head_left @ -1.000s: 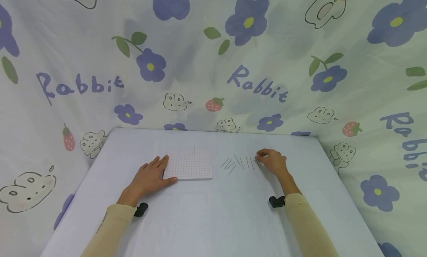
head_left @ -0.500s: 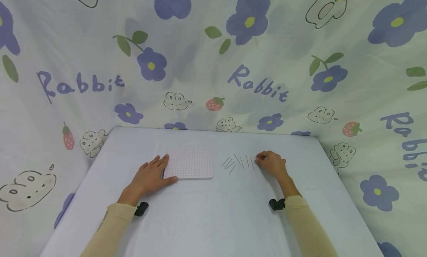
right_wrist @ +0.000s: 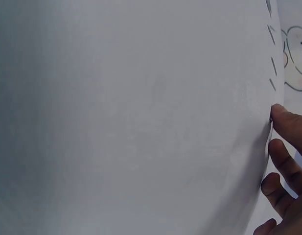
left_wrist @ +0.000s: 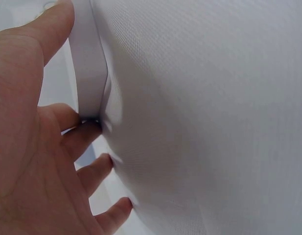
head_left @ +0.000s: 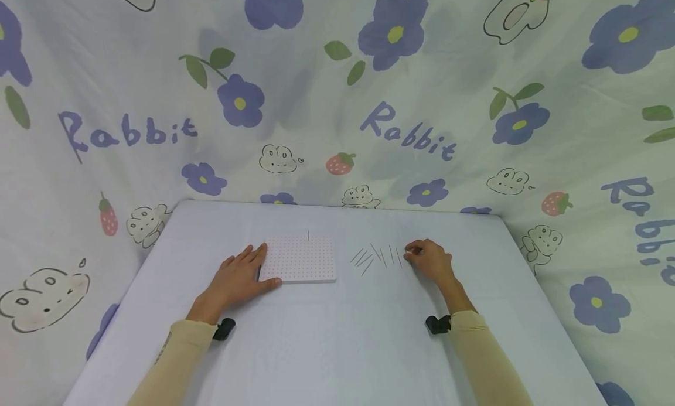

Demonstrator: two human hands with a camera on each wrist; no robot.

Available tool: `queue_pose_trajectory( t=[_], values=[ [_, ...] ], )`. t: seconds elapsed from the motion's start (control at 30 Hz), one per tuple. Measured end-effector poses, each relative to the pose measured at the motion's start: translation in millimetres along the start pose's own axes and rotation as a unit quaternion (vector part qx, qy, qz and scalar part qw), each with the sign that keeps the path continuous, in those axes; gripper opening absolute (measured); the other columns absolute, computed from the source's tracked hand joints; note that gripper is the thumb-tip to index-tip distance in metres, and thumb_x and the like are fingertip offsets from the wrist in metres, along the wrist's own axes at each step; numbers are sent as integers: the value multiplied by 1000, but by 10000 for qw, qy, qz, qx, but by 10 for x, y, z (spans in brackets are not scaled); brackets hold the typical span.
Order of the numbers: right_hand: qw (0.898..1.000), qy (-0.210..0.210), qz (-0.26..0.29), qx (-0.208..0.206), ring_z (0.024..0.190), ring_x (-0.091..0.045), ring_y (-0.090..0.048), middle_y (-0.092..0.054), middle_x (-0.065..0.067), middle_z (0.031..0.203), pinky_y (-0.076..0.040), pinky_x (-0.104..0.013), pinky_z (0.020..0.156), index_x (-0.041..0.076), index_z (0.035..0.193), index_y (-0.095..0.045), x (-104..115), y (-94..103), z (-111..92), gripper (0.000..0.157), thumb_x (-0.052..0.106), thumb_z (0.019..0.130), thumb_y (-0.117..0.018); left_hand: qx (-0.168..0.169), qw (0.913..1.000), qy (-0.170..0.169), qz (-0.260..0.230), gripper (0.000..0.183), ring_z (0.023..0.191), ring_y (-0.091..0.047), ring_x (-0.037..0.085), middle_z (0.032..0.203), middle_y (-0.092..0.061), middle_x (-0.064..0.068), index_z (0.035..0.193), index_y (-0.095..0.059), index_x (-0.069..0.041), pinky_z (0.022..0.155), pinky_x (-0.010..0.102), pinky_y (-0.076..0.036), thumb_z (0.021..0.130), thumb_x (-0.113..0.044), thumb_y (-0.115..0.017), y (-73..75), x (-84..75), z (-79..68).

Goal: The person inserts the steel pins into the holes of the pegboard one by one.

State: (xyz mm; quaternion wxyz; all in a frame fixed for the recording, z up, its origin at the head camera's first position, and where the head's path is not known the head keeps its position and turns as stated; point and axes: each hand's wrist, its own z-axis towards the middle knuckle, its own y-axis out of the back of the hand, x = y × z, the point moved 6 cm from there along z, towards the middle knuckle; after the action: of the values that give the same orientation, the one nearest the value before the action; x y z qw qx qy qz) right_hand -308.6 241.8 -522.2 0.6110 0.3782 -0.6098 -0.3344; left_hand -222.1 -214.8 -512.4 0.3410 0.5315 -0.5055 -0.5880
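A flat white board (head_left: 300, 259) with a grid of small holes lies left of centre in the head view. One thin dark stick (head_left: 308, 236) stands upright at its far edge. My left hand (head_left: 239, 280) rests with spread fingers against the board's left side, the thumb at its near corner; in the left wrist view the fingertips (left_wrist: 104, 161) touch the table beside the board's edge (left_wrist: 89, 63). Several thin sticks (head_left: 377, 256) lie loose right of the board. At their right end my right hand (head_left: 432, 262) pinches a thin stick, mostly hidden by the fingers, close to the table.
Both hands work over a white-covered table (head_left: 337, 347). A patterned curtain (head_left: 337, 101) hangs behind and at the sides. Dark wrist cameras (head_left: 437, 324) sit on both wrists. In the right wrist view several loose sticks (right_wrist: 273, 66) line up beyond the thumb.
My right hand has dipped slightly, and its fingers have closed at the rightmost stick, which showed below them earlier. My left hand and the board stay in place.
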Motion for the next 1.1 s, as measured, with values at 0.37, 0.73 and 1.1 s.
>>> queue_pose_trajectory(
  t=[0.37,0.73,1.1],
  values=[
    [9999,-83,106,35,96,-27,-62,-67,-2,99,-35,-70,94,17,110,-75,-44,-15,28,22,29,91,-75,-75,10000,-44,17,104,148,-28,45,160,-33,21,157,-28,2,113,71,-23,88,-70,-60,5,-7,4],
    [9992,-281,268,60,94,-27,-61,-66,-2,96,-35,-70,94,14,102,-74,-88,-29,36,20,30,90,-76,-23,10000,4,-20,105,149,-26,44,161,-32,20,158,-27,1,114,70,-21,88,-70,-60,-11,4,11],
    [9993,-317,158,132,90,-25,-62,-70,-2,93,-40,-65,90,14,95,-75,-133,-57,69,17,31,92,-75,-6,10000,3,19,105,148,-26,44,161,-32,20,158,-26,1,113,70,-21,88,-71,-60,-28,17,19]
  ],
)
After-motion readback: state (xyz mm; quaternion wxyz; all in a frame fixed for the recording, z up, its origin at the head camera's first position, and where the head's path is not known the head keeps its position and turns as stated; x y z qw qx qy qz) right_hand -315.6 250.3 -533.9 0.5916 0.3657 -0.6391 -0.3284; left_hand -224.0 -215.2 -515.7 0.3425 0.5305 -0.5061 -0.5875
